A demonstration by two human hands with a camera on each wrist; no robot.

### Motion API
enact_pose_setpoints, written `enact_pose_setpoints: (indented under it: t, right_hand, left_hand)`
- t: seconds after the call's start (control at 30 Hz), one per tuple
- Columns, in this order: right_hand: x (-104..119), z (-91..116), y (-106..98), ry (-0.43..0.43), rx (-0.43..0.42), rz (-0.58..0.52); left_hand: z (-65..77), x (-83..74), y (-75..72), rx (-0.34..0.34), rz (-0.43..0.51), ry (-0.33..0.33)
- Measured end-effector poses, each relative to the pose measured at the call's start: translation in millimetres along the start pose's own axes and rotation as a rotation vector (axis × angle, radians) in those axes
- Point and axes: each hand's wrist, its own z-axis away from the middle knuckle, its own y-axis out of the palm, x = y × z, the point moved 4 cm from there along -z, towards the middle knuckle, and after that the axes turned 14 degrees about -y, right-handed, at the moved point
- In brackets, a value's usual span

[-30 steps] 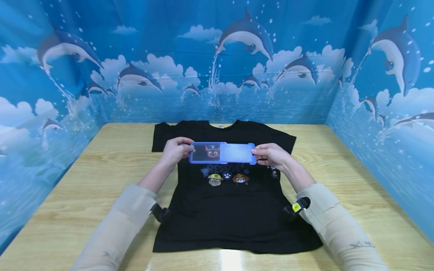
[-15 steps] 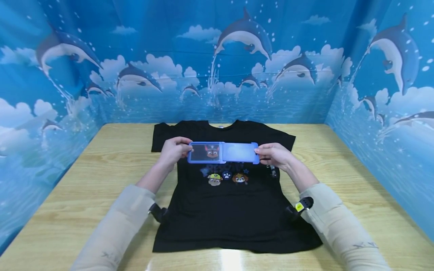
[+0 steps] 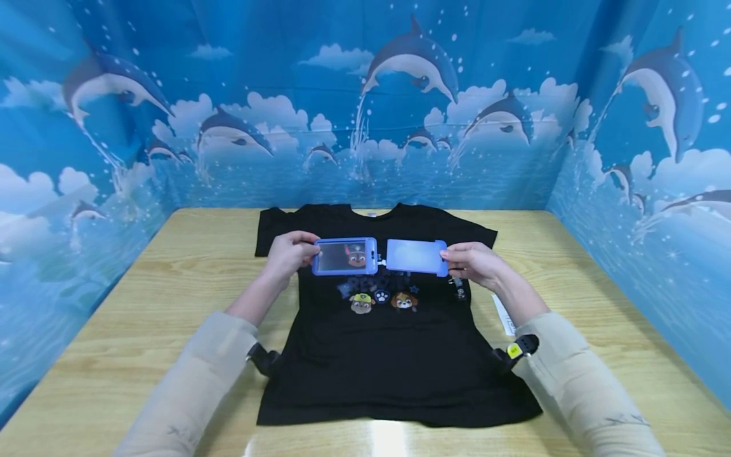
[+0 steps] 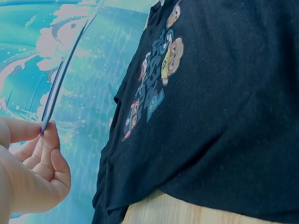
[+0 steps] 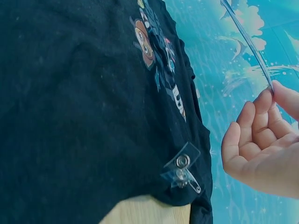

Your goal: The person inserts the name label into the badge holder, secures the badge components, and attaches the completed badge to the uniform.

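In the head view, my left hand point(image 3: 289, 256) pinches the left end of a blue-framed badge holder point(image 3: 345, 273) with a see-through window. A printed dog face on the shirt shows through that window. My right hand point(image 3: 476, 261) pinches the right end of its flat blue cover panel point(image 3: 414, 256). A narrow gap separates the two pieces, and both are held up over a black T-shirt point(image 3: 394, 368). In the left wrist view, the badge holder point(image 4: 60, 88) appears edge-on between thumb and fingertips. The right wrist view shows the cover panel point(image 5: 250, 44) edge-on too.
The T-shirt lies spread on a wooden table point(image 3: 171, 285), with cartoon dog prints on its chest. A clear strap clip with a safety pin point(image 5: 183, 169) lies on the shirt. A white strip point(image 3: 504, 315) shows beside my right forearm. Dolphin-print curtains point(image 3: 320, 127) enclose the table.
My right hand has moved right, drawing the cover panel out of the badge holder until they came apart. My left hand has shifted slightly left. The white strip has come into view.
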Motion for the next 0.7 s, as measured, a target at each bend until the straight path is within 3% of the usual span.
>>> enact_pose_setpoints:
  t: [0.5, 0.7]
  right_hand:
    - [-8.8, 4.2, -27.7, 0.016, -0.008, -0.068]
    - [-11.3, 4.0, -42.3, 0.04, -0.047, -0.012]
  left_hand:
    - [0.7, 3.7, -2.0, 0.0, -0.023, -0.037]
    - [0.8, 4.5, -0.8, 0.016, -0.032, -0.05]
